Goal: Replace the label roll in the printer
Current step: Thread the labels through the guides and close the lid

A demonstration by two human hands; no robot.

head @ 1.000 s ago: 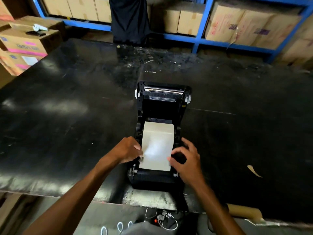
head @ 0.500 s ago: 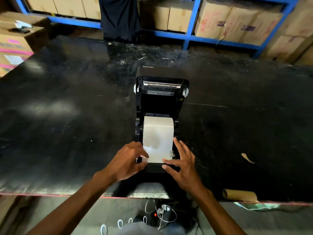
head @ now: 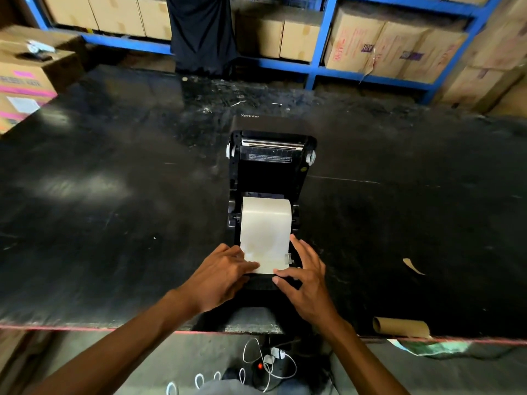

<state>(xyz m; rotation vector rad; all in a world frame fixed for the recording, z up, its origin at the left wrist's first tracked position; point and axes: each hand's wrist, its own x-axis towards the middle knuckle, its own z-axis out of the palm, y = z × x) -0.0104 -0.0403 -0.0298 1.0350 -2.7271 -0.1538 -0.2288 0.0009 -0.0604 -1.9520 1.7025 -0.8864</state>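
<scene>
At the bottom centre of the frame, below the table edge, a tangle of white cables [head: 268,363] lies on the floor around a small red light. Both forearms reach up from the lower corners toward the middle of the frame. The left hand [head: 221,276] lies palm down with its fingers loosely spread and flat, their tips pressing the lower left corner of the paper strip; it grips nothing. The right hand [head: 306,277] is likewise flat and spread, thumb at the lower right end of the strip, fingers lying along the right side of the printer's front; it grips nothing either.

The printer [head: 271,172], black, stands on the dark table [head: 114,195] just above frame centre-bottom, its front close to the near, red-edged rim. Its lid stands open, tilted back, showing a metal bar and a small printed notice on the inside. The label roll [head: 266,220] sits in the open bay in the middle of the frame, and its pale paper runs down toward the front, where both hands hold it flat.

At the lower right, an empty cardboard core [head: 400,327] lies on its side at the table's near edge, well apart from the printer. A little above it, a curled paper scrap [head: 412,266] rests on the table top.

Farther off, a carton with pink bands [head: 25,89] stands at the upper left. Across the top, blue shelving [head: 313,69] carries brown cartons, and a dark cloth [head: 202,32] hangs at top centre.
</scene>
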